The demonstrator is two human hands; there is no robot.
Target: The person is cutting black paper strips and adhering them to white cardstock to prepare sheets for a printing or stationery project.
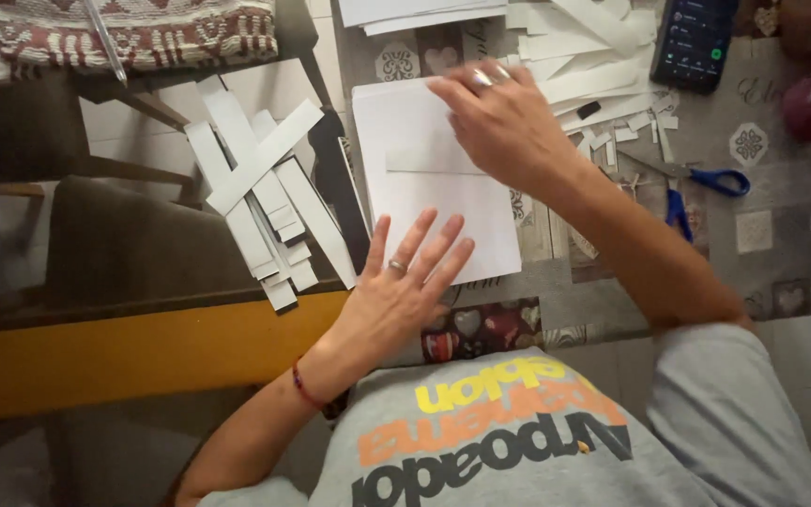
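Indoors, patterned grey tablecloth, left hand flat and open on white paper sheet, right hand spread pressing its far edge, blue-handled scissors right, cut white paper strips left.

A sheet of paper lies on the tabletop before the person. The left hand rests on its near edge, the right hand on its far part. Left of the sheet lies a heap of paper strips. Behind it lie more strips, with a phone to their right. Scissors lie right of the sheet.
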